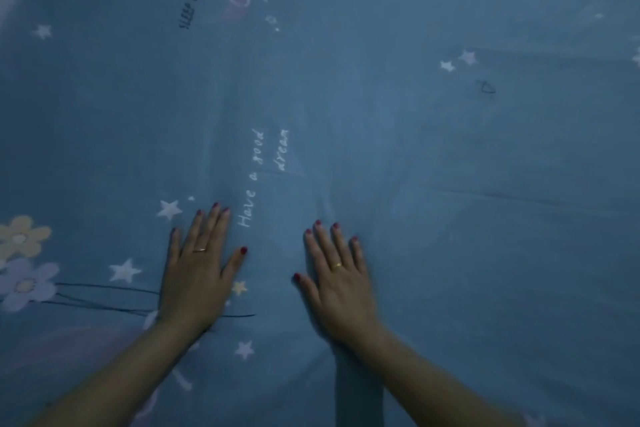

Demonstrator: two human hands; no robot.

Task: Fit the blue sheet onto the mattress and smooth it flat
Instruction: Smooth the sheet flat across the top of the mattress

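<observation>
The bed is covered edge to edge by the blue sheet [381, 107]. The left hand [199, 274] and right hand [341, 282] lie flat, fingers straight, near each other, pressing the cloth, likely to push out the shallow creases ahead.

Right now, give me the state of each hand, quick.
Left hand: open, fingers straight, palm pressed flat on the blue sheet, holding nothing.
Right hand: open, fingers spread, pressed flat on the sheet, holding nothing.
</observation>
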